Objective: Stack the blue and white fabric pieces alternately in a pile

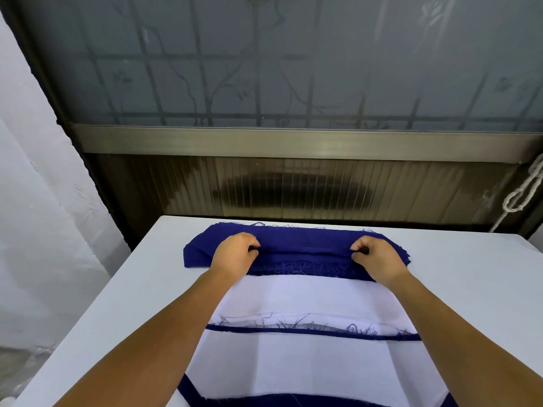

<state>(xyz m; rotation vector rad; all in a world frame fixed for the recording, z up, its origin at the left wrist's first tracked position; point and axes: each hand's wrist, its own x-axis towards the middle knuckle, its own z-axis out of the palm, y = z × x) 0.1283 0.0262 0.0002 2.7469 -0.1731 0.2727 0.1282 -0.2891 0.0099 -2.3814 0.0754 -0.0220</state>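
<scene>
Pinching: both hands grip the top layer of the dark blue fabric stack at the far end of the table.
Left hand: the left hand has its fingers curled and its thumb and fingertips nipped on a raised fold of the blue cloth, near the stack's left end.
Right hand: the right hand does the same near the right end — knuckles up, cloth caught between thumb and fingers.
Blue stack: many thin layers with frayed edges, lying across the white rectangular table, its near edge lifted a little between the two hands.
White piece: a white rectangular fabric piece lies just in front of the blue stack, touching it and reaching toward the person.
Alternating pile: nearer the camera, another white fabric sheet lies with narrow dark blue fabric edges showing beneath and around it (loose threads trail from them).
Background: a frosted window with metal bars above a ribbed brown panel; a white knotted rope hangs at right.
</scene>
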